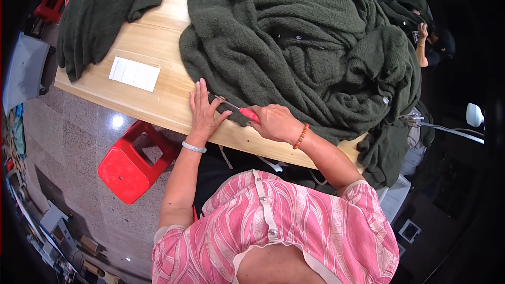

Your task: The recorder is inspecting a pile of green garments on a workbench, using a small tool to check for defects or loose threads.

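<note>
A big heap of dark green knitted garments [305,47] covers the right part of a light wooden table [158,47]. My left hand [202,111] lies flat with fingers spread on the table edge, pressing the hem of the knit. My right hand [274,122] grips small red-handled scissors [243,111], whose metal blades point left toward my left hand at the knit's edge. A silver bangle sits on my left wrist and an orange bead bracelet on my right.
Another dark green knit [100,10] lies at the table's far left, with a white paper sheet [134,73] beside it. A red plastic stool [134,160] stands on the stone floor below. Another person's arm [422,42] shows at the far right.
</note>
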`<control>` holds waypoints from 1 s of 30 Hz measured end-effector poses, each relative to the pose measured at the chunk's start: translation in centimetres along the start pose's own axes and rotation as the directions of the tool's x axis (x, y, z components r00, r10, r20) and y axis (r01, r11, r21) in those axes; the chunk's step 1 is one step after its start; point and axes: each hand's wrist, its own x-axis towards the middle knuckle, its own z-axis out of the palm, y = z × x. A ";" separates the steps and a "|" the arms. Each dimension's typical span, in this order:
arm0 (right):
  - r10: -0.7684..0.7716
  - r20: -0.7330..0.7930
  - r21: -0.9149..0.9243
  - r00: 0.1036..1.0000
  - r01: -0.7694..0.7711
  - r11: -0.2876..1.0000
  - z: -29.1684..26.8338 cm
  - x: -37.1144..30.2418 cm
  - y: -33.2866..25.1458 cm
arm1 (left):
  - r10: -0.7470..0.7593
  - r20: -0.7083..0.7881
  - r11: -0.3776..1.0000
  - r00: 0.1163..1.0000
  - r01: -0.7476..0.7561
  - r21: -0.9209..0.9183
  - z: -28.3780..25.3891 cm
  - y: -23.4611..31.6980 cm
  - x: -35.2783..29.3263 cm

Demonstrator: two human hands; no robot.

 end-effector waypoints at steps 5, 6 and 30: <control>-0.071 -0.087 0.075 0.994 0.078 0.994 0.3 -1.4 1.3 | 0.002 0.025 0.999 1.000 -0.003 0.047 -0.8 -0.1 0.0; -0.071 -0.085 0.081 0.994 0.078 0.994 0.5 -1.8 1.6 | 0.007 0.026 0.999 1.000 -0.008 0.048 -0.9 0.0 -0.2; 0.001 0.006 -0.056 1.000 -0.001 0.998 2.2 -6.0 2.5 | -0.002 0.115 0.997 0.993 -0.007 0.072 0.3 2.2 -4.4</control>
